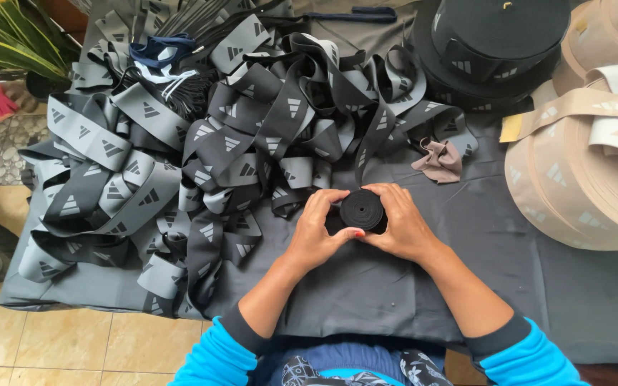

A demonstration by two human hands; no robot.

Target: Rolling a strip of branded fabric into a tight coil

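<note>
Black band roll (362, 209) | clasped by left hand (318, 230) and right hand (400, 223), each grip closed | underside hidden

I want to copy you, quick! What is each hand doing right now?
Left hand: closed on the small black roll of band.
Right hand: closed on the same roll, from the other side.
</note>
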